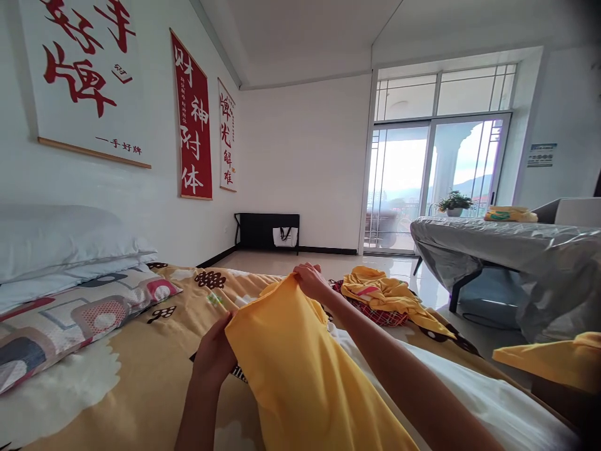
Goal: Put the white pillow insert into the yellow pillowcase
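Fingers [303, 272] pinching the yellow cloth [300, 341] by its top edge, left hand [216, 351] and right hand [313, 282] both, held up over the bed [154, 363]. Tbh a loose pinch could let one corner slip, and its hanging weight might drag creases in.

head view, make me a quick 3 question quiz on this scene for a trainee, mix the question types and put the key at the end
1. True or false: the left hand and the right hand both hold the yellow cloth.

2. Multiple choice: what is the background colour of the middle wall scroll?
A) white
B) red
C) blue

3. Fill in the missing word: of the two hands, the ____ one appears higher in the picture.

Key:
1. True
2. B
3. right
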### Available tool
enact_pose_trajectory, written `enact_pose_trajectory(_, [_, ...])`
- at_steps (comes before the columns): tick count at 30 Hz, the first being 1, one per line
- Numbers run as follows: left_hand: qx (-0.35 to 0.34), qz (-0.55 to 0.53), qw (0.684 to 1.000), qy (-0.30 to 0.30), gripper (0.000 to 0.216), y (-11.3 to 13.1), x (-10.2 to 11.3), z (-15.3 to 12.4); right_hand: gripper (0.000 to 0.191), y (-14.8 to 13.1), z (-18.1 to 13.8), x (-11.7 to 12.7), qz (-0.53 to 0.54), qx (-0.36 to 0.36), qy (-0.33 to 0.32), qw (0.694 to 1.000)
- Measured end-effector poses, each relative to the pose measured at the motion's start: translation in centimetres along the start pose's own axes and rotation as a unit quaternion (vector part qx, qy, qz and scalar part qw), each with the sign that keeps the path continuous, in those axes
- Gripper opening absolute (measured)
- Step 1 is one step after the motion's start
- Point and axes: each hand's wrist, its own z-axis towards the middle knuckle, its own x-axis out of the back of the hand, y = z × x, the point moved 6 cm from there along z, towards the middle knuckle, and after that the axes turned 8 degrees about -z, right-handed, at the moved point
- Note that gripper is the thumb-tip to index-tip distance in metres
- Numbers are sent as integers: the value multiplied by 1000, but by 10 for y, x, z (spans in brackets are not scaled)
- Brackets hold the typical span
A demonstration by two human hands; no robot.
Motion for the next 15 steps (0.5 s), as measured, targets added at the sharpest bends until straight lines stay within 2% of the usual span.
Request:
enact_pose_trajectory(3, [-7,153,988,-27,30,-3,2,-1,28,4,1,-4,-14,-40,-5,999])
enact_pose_trajectory(6, [9,274,962,-9,33,-12,-2,-10,29,0,-1,-10,-26,-54,-12,998])
enact_pose_trajectory(9, [2,353,935,9,32,-19,-17,-19,29,-12,-4,-18,-44,-48,-14,998])
enact_pose_trajectory(12, [-20,414,910,-32,32,-28,-36,-18,27,-26,-7,-22,-65,-38,-5,997])
enact_pose_trajectory(15, [-59,437,895,-71,30,-32,-45,-11,27,-36,-13,-22,-85,-36,5,996])
